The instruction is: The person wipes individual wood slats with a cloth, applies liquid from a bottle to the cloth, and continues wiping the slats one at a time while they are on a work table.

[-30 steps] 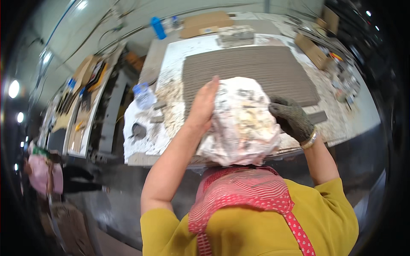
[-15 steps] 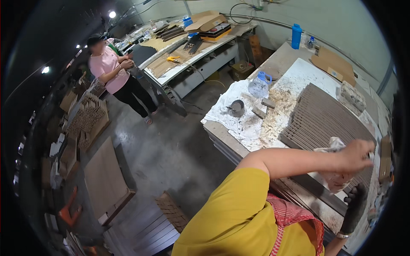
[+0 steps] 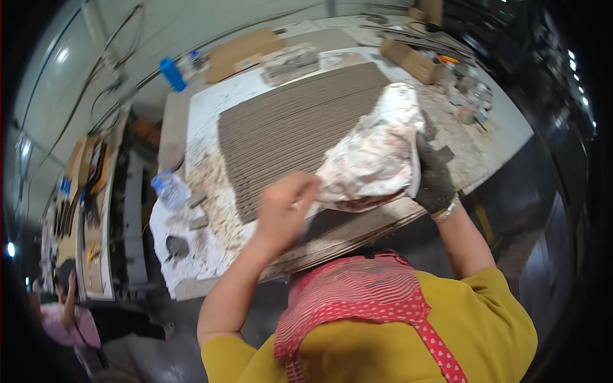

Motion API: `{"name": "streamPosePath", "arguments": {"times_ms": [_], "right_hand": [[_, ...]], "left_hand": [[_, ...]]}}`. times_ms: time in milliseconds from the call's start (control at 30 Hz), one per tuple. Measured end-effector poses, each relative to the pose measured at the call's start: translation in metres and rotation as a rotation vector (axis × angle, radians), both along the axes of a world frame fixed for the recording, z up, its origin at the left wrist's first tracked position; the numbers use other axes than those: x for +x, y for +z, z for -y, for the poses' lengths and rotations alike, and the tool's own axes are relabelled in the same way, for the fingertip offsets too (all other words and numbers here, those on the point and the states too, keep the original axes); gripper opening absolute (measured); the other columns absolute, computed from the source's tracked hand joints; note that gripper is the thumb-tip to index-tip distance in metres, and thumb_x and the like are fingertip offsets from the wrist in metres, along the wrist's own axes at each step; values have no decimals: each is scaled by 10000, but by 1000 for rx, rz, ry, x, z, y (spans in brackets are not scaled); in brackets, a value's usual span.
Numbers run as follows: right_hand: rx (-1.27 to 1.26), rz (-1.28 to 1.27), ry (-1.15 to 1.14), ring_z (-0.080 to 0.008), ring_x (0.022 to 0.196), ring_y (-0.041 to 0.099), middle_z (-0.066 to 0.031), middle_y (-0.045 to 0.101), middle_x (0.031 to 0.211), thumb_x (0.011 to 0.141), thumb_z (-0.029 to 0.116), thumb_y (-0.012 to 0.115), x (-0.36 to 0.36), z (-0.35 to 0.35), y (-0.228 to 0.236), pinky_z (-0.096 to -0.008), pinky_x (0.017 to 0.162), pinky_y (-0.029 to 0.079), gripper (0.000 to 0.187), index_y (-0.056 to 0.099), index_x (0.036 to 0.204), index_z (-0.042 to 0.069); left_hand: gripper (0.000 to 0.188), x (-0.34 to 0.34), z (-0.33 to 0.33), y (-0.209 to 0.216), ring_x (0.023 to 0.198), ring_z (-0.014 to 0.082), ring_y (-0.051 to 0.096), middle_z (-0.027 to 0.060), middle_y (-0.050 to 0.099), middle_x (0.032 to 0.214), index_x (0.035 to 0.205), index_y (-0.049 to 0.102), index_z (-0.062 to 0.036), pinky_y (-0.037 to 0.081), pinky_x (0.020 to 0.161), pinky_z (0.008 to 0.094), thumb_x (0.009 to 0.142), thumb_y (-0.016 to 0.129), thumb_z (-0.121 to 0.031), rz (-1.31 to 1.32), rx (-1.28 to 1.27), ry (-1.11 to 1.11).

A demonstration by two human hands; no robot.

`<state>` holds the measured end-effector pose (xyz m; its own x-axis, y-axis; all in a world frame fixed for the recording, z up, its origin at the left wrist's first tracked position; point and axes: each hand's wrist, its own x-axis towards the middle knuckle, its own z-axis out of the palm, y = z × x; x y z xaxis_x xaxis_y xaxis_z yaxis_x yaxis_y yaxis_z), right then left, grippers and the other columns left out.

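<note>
A crumpled white cloth (image 3: 373,156) with brownish stains is held up over the near right part of the work. My bare left hand (image 3: 286,207) is closed on its left corner, slightly blurred. At the cloth's right side my right hand (image 3: 435,182), in a dark glove, grips it; some of its fingers are hidden behind the fabric. Beneath and beyond lies a panel of many thin grey-brown strips (image 3: 287,127), set side by side on a white board (image 3: 203,121). The cloth hides the panel's near right part.
A stained block (image 3: 290,64) and flat cardboard (image 3: 242,51) lie behind the panel. To the left are a clear jug (image 3: 169,190), a dark cup (image 3: 177,247) and a blue bottle (image 3: 172,75). An open cardboard box (image 3: 412,60) sits far right. A co-worker (image 3: 70,322) stands lower left.
My view has swung round to the right, bringing the whole panel before me. My left hand is now at the cloth's left corner, and the cloth is spread between both hands.
</note>
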<state>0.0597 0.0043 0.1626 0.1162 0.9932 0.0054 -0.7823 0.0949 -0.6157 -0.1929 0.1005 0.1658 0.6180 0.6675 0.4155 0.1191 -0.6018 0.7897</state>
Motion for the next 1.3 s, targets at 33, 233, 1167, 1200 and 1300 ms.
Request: {"name": "streamPosePath", "arguments": {"times_ms": [33,233,1167,1200,1300], "right_hand": [[-12,-10,32,-259,1185,521,-150,527,1289,977,330,460,1,5,6,-393,1045,409,496,437,1307,-38],[-35,965,-380,-223,1018,604,-145,620,1116,957,213,473,34,33,-38,-349,909,481,319,574,1116,-44],[-162,-268,-299,-252,1123,566,-159,585,1218,895,123,534,175,151,-103,-418,1027,408,383,506,1242,-36],[-93,-384,-290,-249,1140,553,-160,567,1245,897,140,533,186,155,-113,-406,1039,397,401,495,1266,-11],[-214,89,-632,-272,1152,546,-159,560,1259,900,156,500,213,162,-119,-423,1050,383,403,499,1268,-8]], "left_hand": [[132,0,-9,-3,835,187,642,93,675,898,927,663,4,495,748,303,882,601,-103,2,-146,93],[316,65,-57,-59,857,168,630,131,666,940,1127,587,26,490,752,285,913,596,-207,131,-340,134],[566,340,76,-64,1028,280,628,187,583,1205,1282,461,29,504,906,387,964,455,-438,137,-1875,-860],[506,361,86,-59,995,264,635,154,619,1132,1255,487,19,514,881,368,970,470,-398,94,-1788,-790],[326,420,82,-85,990,207,605,87,625,1081,1191,535,-18,470,849,295,971,523,-258,-242,-705,-734]]}}
